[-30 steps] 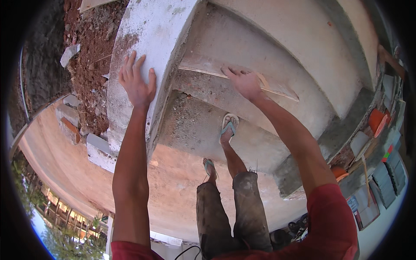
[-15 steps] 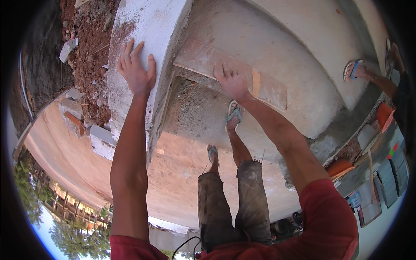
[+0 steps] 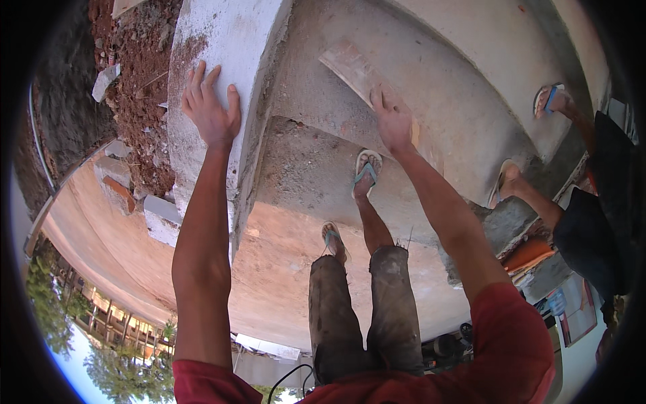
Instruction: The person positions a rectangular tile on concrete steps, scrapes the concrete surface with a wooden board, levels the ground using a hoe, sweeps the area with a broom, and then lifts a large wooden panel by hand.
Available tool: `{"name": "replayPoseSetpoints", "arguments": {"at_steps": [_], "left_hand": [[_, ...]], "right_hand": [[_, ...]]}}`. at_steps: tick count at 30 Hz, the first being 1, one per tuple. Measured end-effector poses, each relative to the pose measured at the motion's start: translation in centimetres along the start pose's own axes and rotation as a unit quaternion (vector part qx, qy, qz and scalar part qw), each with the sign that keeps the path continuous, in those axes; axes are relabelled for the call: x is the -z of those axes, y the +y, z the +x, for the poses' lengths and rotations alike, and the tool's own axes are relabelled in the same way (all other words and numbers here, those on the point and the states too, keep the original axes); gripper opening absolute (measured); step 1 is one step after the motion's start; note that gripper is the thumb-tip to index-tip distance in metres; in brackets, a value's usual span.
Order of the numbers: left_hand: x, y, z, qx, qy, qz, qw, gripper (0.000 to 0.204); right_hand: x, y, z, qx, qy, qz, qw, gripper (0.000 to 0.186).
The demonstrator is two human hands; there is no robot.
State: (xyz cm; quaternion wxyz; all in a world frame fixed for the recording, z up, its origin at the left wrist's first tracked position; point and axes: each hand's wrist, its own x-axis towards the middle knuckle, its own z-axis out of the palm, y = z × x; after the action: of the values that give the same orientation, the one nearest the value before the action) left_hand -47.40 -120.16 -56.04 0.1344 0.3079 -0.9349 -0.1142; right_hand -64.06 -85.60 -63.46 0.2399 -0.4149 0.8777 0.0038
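My left hand (image 3: 212,114) rests with its fingers spread on top of a white-painted low wall (image 3: 222,34), holding nothing. My right hand (image 3: 393,122) is closed on a flat, cement-stained wooden board (image 3: 350,64), its fingers bent over the upper side. The board lies slanted over a grey cement step (image 3: 323,30), with its far end toward the upper left. Part of it is hidden under my hand and forearm. Below the board is the rough, gritty face of a lower step (image 3: 293,155).
My sandalled feet (image 3: 367,172) stand on the lower steps. At the right another person's sandalled foot (image 3: 548,101) is on the curved cement, with dark trousers beside it. Reddish soil (image 3: 145,87) and broken blocks (image 3: 161,219) lie beyond the white wall.
My right hand has moved right with the board, whose far end has swung up and away from the white wall. The other person has stepped closer at the right. My left hand stays put.
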Motion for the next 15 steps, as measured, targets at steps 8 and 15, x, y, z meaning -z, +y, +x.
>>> {"name": "replayPoseSetpoints", "arguments": {"at_steps": [8,15], "left_hand": [[-0.1,-0.3,-0.4,0.001,0.001,0.004,1.0,0.044],[0.0,-0.1,-0.4,-0.006,-0.003,0.003,1.0,0.043]], "right_hand": [[-3.7,-6.2,-8.8,0.164,-0.084,-0.019,0.983,0.061],[-0.4,-0.6,-3.9,-0.058,0.006,0.102,0.993,0.063]]}}
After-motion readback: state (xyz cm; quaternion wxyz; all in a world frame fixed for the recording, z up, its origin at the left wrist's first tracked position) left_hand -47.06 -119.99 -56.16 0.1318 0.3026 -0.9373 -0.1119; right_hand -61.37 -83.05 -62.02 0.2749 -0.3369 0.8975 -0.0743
